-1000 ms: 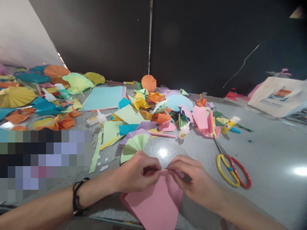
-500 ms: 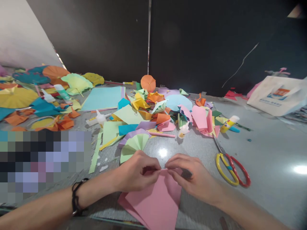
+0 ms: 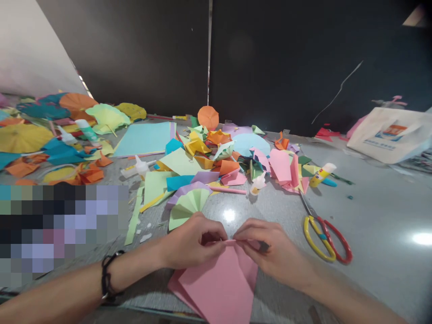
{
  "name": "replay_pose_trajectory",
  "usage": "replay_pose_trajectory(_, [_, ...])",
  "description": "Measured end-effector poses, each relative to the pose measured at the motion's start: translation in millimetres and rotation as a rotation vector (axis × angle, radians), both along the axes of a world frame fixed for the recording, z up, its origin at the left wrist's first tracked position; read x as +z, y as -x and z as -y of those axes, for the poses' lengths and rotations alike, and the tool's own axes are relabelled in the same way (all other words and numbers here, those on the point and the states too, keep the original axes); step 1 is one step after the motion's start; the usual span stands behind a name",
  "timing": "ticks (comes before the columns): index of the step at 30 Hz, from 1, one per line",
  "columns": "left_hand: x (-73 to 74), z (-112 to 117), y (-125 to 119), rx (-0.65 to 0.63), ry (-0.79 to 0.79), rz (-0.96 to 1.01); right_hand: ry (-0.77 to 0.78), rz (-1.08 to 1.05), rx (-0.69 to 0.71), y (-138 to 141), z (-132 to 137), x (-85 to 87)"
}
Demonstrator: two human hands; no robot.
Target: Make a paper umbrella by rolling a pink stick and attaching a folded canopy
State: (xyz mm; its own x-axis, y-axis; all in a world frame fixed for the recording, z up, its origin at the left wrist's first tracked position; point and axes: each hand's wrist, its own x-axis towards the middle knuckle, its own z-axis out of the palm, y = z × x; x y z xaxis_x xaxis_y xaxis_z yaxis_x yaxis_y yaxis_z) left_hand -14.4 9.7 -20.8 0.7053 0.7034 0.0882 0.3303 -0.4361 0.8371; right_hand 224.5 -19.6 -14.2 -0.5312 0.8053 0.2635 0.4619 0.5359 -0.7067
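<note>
A sheet of pink paper (image 3: 218, 283) hangs down toward me at the table's near edge, with a second pink layer showing behind its left side. My left hand (image 3: 199, 240) pinches its far edge between thumb and fingers. Close beside it, my right hand (image 3: 266, 245) pinches the same edge, where a narrow strip looks rolled or folded over. The fingertips hide most of that strip. Just beyond my left hand lies a pleated green paper fan (image 3: 189, 207) with a purple one behind it. Scissors (image 3: 327, 238) with yellow and red handles rest to the right of my right hand.
Coloured paper scraps (image 3: 202, 157) are heaped across the middle. Small glue bottles (image 3: 258, 183) and a glue stick (image 3: 322, 174) stand or lie among them. Light blue sheets (image 3: 145, 138) are stacked farther back. Paper umbrellas (image 3: 108, 116) fill the far left; a white bag (image 3: 391, 135) is at right.
Both hands stay pinched on the pink paper's far edge with slight finger movement. The paper has shifted a little, and more of its right side shows below my right hand.
</note>
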Motion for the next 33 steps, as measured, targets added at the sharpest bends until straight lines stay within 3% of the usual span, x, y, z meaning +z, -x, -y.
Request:
replay_pose_trajectory(5, [-0.7, -0.2, 0.2, -0.013, 0.023, -0.007, 0.004, -0.015, -0.037, 0.4, 0.1, -1.0])
replay_pose_trajectory(13, [-0.6, 3.2, 0.1, 0.021, -0.140, 0.048, 0.011, 0.073, 0.031, 2.3, -0.4, 6.4])
replay_pose_trajectory(25, [2.6, 1.7, -0.6, -0.005, -0.041, 0.027, 0.046, 0.039, -0.018, 3.6, 2.4, 1.6])
replay_pose_trajectory(33, [3.2, -2.6, 2.1, 0.060, 0.020, 0.026, -0.114, 0.009, -0.044, -3.9, -2.8, -1.8])
